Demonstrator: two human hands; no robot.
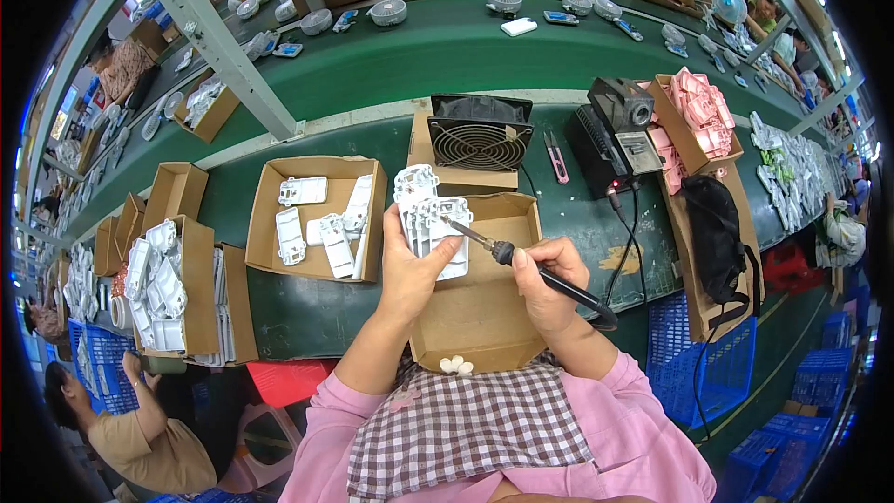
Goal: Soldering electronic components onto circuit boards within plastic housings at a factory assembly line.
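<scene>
My left hand [410, 270] grips a few white plastic housings [425, 214] together, thumb across the front, over the near cardboard tray [470, 321]. Their inner sides, with ribs and small fittings, face up. In my right hand [556, 307] is a soldering iron [504, 252], held like a pen with its cord trailing off to the right. The iron's metal tip points left and meets the face of the housings; whether it touches is too small to tell.
Left of my hands stands a cardboard box [318, 168] with white housings. A black fan [480, 135] is straight ahead. Tweezers [556, 158] and a soldering station [605, 149] lie to its right, near pink parts [698, 112]. Beyond runs a green conveyor [428, 47] carrying small fans.
</scene>
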